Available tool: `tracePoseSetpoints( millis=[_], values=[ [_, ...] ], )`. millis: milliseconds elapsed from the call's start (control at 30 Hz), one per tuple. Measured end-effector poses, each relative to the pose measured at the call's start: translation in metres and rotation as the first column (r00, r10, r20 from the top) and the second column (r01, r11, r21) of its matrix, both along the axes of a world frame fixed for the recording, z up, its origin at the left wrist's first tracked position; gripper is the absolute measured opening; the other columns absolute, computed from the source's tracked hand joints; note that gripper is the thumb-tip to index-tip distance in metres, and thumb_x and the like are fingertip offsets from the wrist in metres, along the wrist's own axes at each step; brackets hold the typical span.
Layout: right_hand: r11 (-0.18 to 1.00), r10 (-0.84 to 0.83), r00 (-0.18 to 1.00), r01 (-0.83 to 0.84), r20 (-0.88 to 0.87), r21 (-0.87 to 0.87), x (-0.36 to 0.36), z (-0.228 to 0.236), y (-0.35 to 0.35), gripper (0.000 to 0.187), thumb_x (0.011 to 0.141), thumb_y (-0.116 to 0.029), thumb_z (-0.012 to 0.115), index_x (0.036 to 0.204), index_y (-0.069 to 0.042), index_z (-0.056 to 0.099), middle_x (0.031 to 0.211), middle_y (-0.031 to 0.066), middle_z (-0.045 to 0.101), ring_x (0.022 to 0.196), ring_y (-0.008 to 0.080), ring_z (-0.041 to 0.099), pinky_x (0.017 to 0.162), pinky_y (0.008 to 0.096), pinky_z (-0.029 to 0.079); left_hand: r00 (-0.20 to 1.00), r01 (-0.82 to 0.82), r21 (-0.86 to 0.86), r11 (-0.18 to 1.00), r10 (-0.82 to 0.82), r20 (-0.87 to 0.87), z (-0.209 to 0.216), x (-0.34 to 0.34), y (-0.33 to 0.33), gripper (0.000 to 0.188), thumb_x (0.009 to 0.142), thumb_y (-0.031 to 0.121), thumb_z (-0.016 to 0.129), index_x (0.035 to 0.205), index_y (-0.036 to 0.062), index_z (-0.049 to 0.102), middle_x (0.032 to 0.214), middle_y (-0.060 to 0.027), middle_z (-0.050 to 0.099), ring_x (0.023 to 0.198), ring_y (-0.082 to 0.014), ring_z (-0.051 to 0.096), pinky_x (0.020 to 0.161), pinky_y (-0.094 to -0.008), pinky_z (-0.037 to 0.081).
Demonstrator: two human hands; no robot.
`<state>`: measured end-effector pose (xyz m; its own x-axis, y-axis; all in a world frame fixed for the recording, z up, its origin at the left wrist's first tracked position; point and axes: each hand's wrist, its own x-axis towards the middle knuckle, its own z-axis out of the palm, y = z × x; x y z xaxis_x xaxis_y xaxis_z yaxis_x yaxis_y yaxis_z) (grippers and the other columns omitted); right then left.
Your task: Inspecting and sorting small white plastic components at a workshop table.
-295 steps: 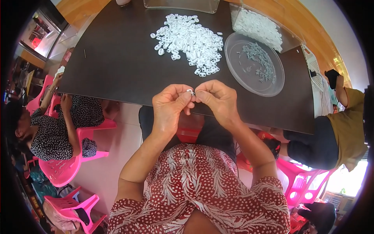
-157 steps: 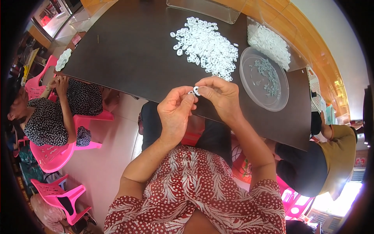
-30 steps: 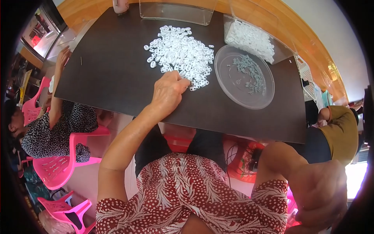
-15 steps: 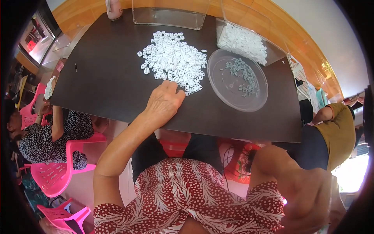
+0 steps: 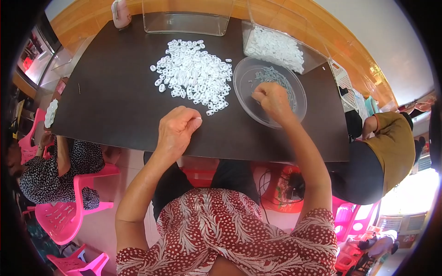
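Note:
My left hand (image 5: 177, 131) rests on the dark table (image 5: 115, 106) just below a heap of small white plastic rings (image 5: 193, 73), its fingertips pinched on one white ring. My right hand (image 5: 271, 99) is inside a clear round dish (image 5: 244, 92), fingers curled down onto the thin metal pieces (image 5: 276, 78) lying in it. Whether it grips any of them is hidden by the fingers.
A clear box of white pieces (image 5: 276, 46) stands behind the dish, an empty clear box (image 5: 186, 20) at the table's far edge. A person in a yellow top (image 5: 386, 152) sits at the right, another in a spotted dress (image 5: 50, 170) on pink chairs at the left.
My left hand has pulled back from the heap toward the table's near edge with a ring. My right hand has come up from my lap into the dish.

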<state>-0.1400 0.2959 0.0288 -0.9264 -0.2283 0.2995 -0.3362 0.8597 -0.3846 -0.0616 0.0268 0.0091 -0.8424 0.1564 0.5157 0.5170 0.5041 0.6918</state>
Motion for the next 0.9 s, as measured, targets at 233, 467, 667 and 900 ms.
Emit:
tracePoseSetpoints(
  millis=[233, 467, 667, 900],
  values=[
    [0.973, 0.064, 0.984, -0.024, -0.166, 0.231, -0.013, -0.017, -0.012, 0.013, 0.069, -0.011, 0.06, 0.066, 0.002, 0.059, 0.07, 0.02, 0.061, 0.072, 0.0377, 0.058, 0.065, 0.0465, 0.047, 0.969, 0.003, 0.345, 0.938, -0.088, 0.23, -0.009, 0.013, 0.003, 0.008, 0.078, 0.003, 0.065, 0.084, 0.0, 0.062, 0.073, -0.0049, 0.059, 0.062, -0.0131, 0.054, 0.056, -0.0267, 0.043],
    [0.957, 0.142, 0.955, -0.065, -0.261, 0.282, -0.014, -0.02, -0.003, 0.01, 0.072, -0.011, 0.057, 0.069, -0.002, 0.057, 0.07, 0.0169, 0.059, 0.072, 0.0361, 0.057, 0.065, 0.0458, 0.046, 0.797, -0.139, 0.721, 0.679, -0.355, 0.489, -0.002, 0.024, 0.003, 0.013, 0.085, 0.012, 0.064, 0.089, -0.0007, 0.064, 0.074, -0.0053, 0.064, 0.062, -0.0075, 0.056, 0.054, -0.019, 0.043],
    [0.958, 0.109, 0.992, -0.12, 0.057, 0.259, -0.019, -0.005, -0.008, 0.017, 0.072, -0.013, 0.055, 0.066, 0.003, 0.058, 0.071, 0.0225, 0.06, 0.071, 0.0406, 0.058, 0.065, 0.047, 0.047, 0.804, -0.16, 0.739, 0.655, -0.348, 0.482, -0.003, 0.031, 0.001, 0.011, 0.084, 0.01, 0.063, 0.087, -0.0005, 0.065, 0.073, -0.0056, 0.064, 0.061, -0.0081, 0.057, 0.053, -0.019, 0.043],
    [0.987, 0.074, 0.997, -0.071, -0.017, 0.147, -0.004, 0.0, -0.01, 0.011, 0.073, -0.012, 0.058, 0.073, -0.001, 0.059, 0.067, 0.0146, 0.058, 0.064, 0.0286, 0.058, 0.06, 0.037, 0.045, 0.812, -0.176, 0.754, 0.633, -0.34, 0.475, -0.003, 0.038, -0.001, 0.011, 0.084, 0.009, 0.064, 0.086, -0.0014, 0.065, 0.073, -0.007, 0.064, 0.059, -0.0092, 0.057, 0.051, -0.0199, 0.044]
  ],
)
